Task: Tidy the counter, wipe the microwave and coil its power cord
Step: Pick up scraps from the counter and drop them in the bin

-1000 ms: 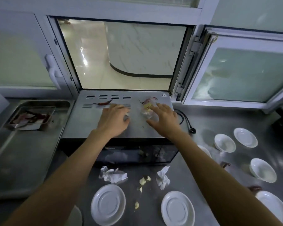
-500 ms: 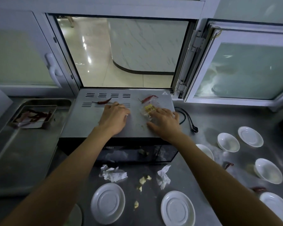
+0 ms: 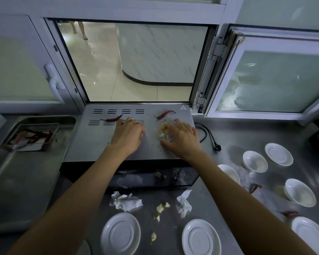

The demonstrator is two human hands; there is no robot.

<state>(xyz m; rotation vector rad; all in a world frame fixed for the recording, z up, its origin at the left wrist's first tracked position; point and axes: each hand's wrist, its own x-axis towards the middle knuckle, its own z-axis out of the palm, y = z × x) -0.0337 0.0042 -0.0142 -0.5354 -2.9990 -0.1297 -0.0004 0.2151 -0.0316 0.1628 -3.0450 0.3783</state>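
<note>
The grey microwave (image 3: 99,144) stands against the open serving window. Both my hands lie on its top. My left hand (image 3: 127,135) rests with its fingers curled under, and nothing shows in it. A dried red chili (image 3: 114,118) lies just beyond its fingertips. My right hand (image 3: 182,138) lies flat with fingers spread over a clear plastic wrapper (image 3: 163,128) with a yellow label. A second red chili (image 3: 165,114) lies behind the wrapper. The black power cord (image 3: 205,132) trails loose off the microwave's right side, its plug (image 3: 217,148) on the steel counter.
Crumpled tissues (image 3: 125,200) (image 3: 183,202) and garlic bits (image 3: 161,207) lie before the microwave. White saucers (image 3: 121,234) (image 3: 201,238) and small bowls (image 3: 255,161) are scattered front and right, with loose chilies (image 3: 254,187) among them. At the left, a metal tray (image 3: 17,181) holds a pan of chilies (image 3: 31,135).
My right hand has slid the wrapper a little toward me, away from the chili behind it, and now covers more of it. My left hand has barely moved.
</note>
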